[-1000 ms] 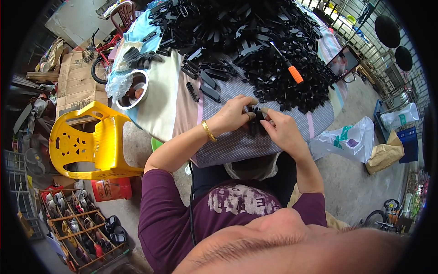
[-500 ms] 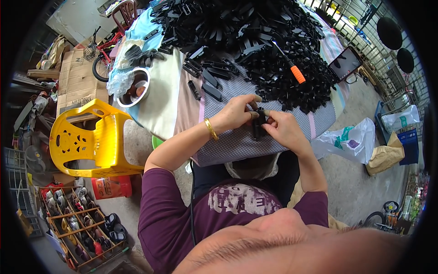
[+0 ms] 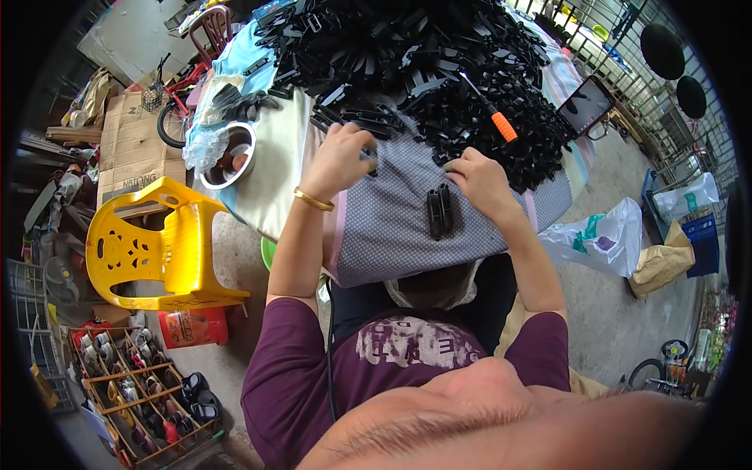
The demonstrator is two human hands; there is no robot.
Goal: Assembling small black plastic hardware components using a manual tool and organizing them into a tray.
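My left hand (image 3: 338,163) is over the loose long black plastic parts on the left, fingers curled round one dark part (image 3: 371,160) that shows beneath the fingertips. At the near edge of the heap of small black pieces (image 3: 501,157), my right hand (image 3: 479,182) has thumb and fingers pinched together; what they hold, if anything, is too small to make out. Between the hands and nearer to me, two long black plastic parts (image 3: 439,211) lie side by side on the grey dotted cloth (image 3: 392,243), touched by neither hand.
A big heap of long black parts (image 3: 392,47) covers the table's far side. An orange-handled screwdriver (image 3: 503,125) lies on the small pieces, with a phone (image 3: 587,107) at the right edge. At left are a white bowl (image 3: 249,160) and a yellow chair (image 3: 184,243).
Both hands have let go of the black parts in the middle, which stay on the cloth. My left hand has moved left to the loose parts, my right slightly up to the small pieces.
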